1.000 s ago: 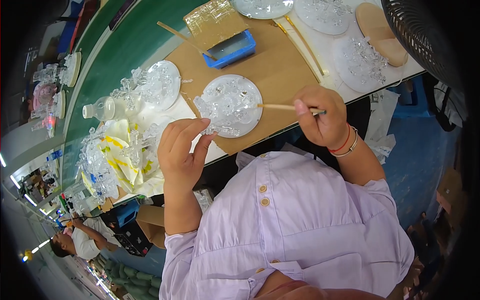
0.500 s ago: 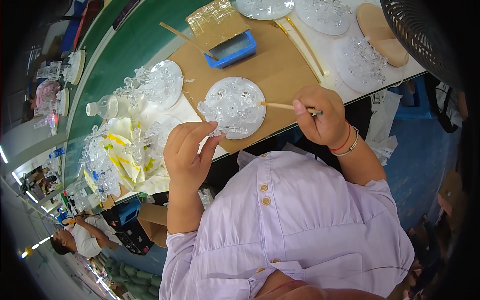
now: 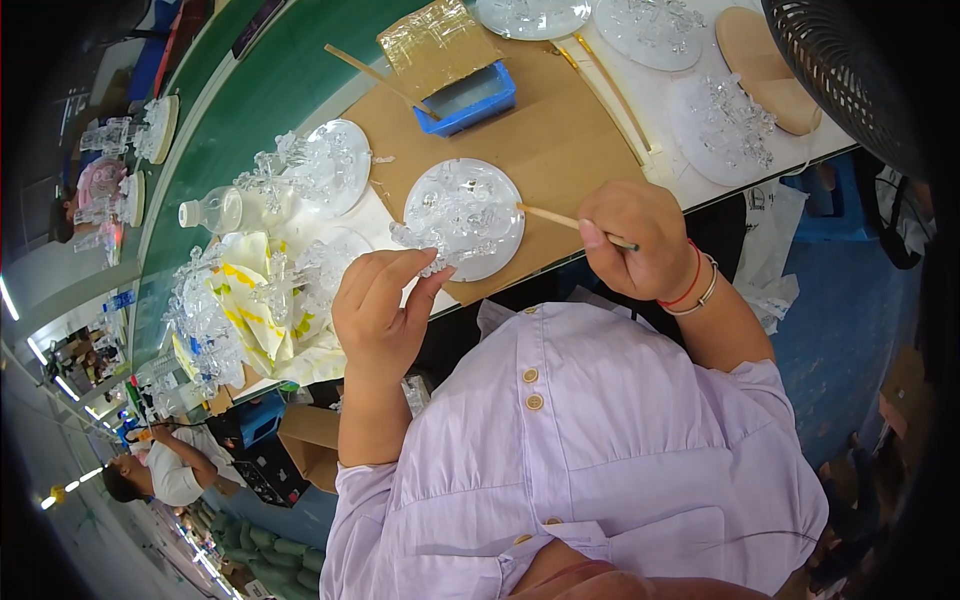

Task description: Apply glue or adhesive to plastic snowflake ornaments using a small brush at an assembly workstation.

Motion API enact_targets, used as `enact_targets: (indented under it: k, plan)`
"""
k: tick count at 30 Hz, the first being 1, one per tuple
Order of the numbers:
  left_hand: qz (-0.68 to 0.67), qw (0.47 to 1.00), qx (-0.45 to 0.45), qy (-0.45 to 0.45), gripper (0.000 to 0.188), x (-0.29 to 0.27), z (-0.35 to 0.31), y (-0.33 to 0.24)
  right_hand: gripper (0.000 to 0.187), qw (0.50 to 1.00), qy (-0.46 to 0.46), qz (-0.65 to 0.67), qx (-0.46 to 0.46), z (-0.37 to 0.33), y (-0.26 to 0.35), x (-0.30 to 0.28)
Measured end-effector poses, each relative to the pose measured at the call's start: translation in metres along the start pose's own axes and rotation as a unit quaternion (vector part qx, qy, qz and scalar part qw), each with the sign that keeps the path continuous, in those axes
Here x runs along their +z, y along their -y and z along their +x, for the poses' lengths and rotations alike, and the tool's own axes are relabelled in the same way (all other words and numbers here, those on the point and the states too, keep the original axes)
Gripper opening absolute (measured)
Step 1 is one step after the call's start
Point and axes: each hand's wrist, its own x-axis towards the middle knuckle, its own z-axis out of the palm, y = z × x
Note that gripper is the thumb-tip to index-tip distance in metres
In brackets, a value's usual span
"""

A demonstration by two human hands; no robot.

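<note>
Left hand (image 3: 385,305) pinches clear piece (image 3: 434,268) at near-left edge of white disc (image 3: 504,252) on cardboard (image 3: 565,115); right hand (image 3: 632,245) grips wooden stick (image 3: 555,216), tip by disc's right rim, where a slip might dislodge fittings.

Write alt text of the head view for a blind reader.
A person's right-hand grip holds a thin wooden stick, its tip at the edge of a round white disc bearing clear, plastic-looking pieces, while the left-hand grip pinches another clear piece there. Beyond sits a blue rectangular tub on brown cardboard.
</note>
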Motion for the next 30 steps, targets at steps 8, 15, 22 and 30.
enact_targets:
  k: [8, 15, 22, 30]
  plan:
    - [0.007, 1.000, -0.009, -0.024, 0.026, 0.004, 0.000, -0.004, 0.014, 0.999, 0.049, 0.022, 0.001, 0.002, 0.010, 0.002]
    - [0.019, 0.999, -0.014, -0.035, 0.026, 0.013, 0.001, -0.013, 0.015, 1.000, 0.007, -0.012, 0.021, 0.004, 0.002, -0.006]
    - [0.067, 0.996, -0.011, -0.058, 0.025, 0.025, 0.006, -0.021, 0.011, 1.000, 0.001, -0.023, 0.019, 0.011, -0.004, -0.009]
    - [0.105, 0.989, -0.035, -0.100, 0.026, 0.022, 0.009, -0.010, 0.008, 0.990, -0.087, -0.072, 0.082, 0.063, -0.021, -0.013]
